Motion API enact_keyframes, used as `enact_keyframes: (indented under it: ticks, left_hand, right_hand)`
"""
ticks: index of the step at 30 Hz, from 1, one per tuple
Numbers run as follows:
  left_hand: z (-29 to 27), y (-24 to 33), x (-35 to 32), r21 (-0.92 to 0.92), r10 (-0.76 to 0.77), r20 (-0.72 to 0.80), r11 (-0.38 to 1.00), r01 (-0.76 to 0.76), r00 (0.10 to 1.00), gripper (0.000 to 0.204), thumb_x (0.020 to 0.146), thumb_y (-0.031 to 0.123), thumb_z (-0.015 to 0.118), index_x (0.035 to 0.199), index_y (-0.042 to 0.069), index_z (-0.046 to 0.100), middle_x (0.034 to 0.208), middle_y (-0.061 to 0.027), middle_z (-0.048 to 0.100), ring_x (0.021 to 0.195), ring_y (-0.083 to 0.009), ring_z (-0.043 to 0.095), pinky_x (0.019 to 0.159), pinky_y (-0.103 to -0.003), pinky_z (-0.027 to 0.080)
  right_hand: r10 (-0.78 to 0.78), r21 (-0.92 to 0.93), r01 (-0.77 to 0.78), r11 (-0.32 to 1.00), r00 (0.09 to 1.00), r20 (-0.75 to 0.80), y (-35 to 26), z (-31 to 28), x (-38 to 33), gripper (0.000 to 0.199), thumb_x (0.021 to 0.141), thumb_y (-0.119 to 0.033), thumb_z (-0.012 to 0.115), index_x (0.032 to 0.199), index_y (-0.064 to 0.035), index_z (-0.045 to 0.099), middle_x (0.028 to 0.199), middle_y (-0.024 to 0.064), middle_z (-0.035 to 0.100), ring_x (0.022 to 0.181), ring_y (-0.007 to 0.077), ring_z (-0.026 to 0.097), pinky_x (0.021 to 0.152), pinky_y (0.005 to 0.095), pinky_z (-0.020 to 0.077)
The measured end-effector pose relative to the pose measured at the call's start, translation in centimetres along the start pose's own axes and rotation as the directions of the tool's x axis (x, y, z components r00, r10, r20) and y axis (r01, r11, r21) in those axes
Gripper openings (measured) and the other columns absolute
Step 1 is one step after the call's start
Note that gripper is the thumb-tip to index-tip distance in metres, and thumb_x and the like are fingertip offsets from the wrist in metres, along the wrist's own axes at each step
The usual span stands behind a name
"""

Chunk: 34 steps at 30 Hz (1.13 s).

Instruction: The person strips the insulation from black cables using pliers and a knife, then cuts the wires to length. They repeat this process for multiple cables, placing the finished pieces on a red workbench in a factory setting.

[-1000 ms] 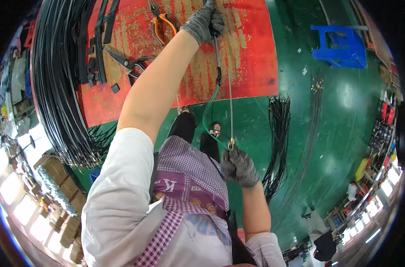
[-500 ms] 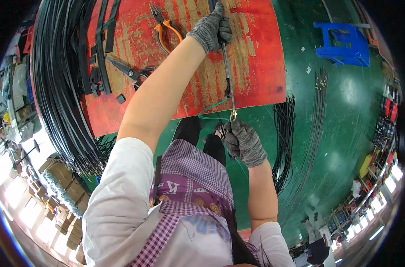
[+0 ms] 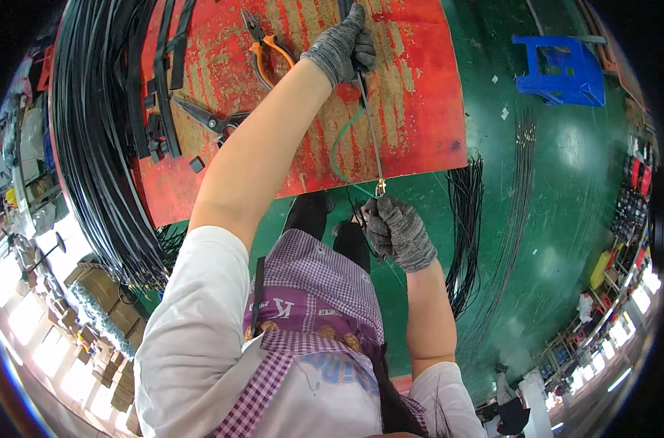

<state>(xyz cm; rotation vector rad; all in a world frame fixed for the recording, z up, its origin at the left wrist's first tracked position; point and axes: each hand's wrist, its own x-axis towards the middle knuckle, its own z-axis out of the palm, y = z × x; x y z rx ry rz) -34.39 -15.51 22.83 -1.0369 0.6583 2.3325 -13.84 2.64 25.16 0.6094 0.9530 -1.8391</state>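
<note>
My gloved left hand (image 3: 340, 50) is closed around a black sleeve-like strip (image 3: 344, 9) above the far part of the red table (image 3: 427, 139). A thin metal rod (image 3: 371, 131) runs straight from that hand toward me. At the rod's near end sits a small brass-coloured fitting (image 3: 380, 187), just beyond the table's front edge. My gloved right hand (image 3: 400, 232) is closed at this fitting, fingers pinched together. A green wire (image 3: 334, 150) loops between the two hands, left of the rod. Part of the fitting and the wire's near end are hidden by my right fingers.
Orange-handled pliers (image 3: 267, 45) and black scissors (image 3: 204, 117) lie left of my left hand. A thick bundle of black strips (image 3: 91, 131) hangs over the table's left side. Black cables (image 3: 465, 226) hang at the right, and a blue stool (image 3: 562, 71) stands on the green floor.
The green wire's far end, with the black strands around it, has slid along the rod up to my left hand. Both hands stay closed in nearly the same places.
</note>
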Motion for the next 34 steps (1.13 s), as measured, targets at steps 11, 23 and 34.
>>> enact_keyframes:
  ticks: [11,23,34]
  left_hand:
    - [0.1,0.1,-0.1,0.026,-0.006,-0.025,1.0,0.007,1.0,0.041,0.076,0.046,0.049,0.053,0.016,0.032,0.043,0.0041,0.026,0.035,-0.01,0.023,0.033,-0.025,0.021]
    - [-2.1,-0.2,2.5,0.043,0.113,0.156,0.992,-0.121,0.981,0.038,0.074,0.04,0.056,0.059,0.013,0.034,0.046,0.0054,0.027,0.037,-0.0067,0.024,0.034,-0.021,0.025]
    - [-3.1,-0.1,1.9,0.053,0.06,0.179,0.996,-0.071,0.982,0.038,0.073,0.043,0.056,0.062,0.012,0.036,0.044,0.0039,0.029,0.036,-0.0083,0.026,0.034,-0.022,0.027]
  right_hand:
    - [-0.044,-0.005,0.044,0.999,0.999,-0.027,0.4,-0.1,0.0,0.029,0.081,-0.034,0.048,0.081,-0.0046,0.051,0.047,-0.0053,0.033,0.034,0.0043,0.026,0.031,0.0183,0.0197]
    - [0.011,0.21,-0.057,0.976,0.977,0.214,-4.3,2.2,6.0,0.027,0.082,-0.035,0.045,0.082,-0.0077,0.047,0.05,-0.0052,0.034,0.038,0.004,0.029,0.032,0.0169,0.0219]
    - [0.004,-0.022,-0.002,1.0,0.995,0.098,-6.6,3.2,10.0,0.036,0.08,-0.038,0.047,0.091,-0.004,0.049,0.05,-0.0022,0.037,0.042,0.0086,0.034,0.035,0.0183,0.0267]
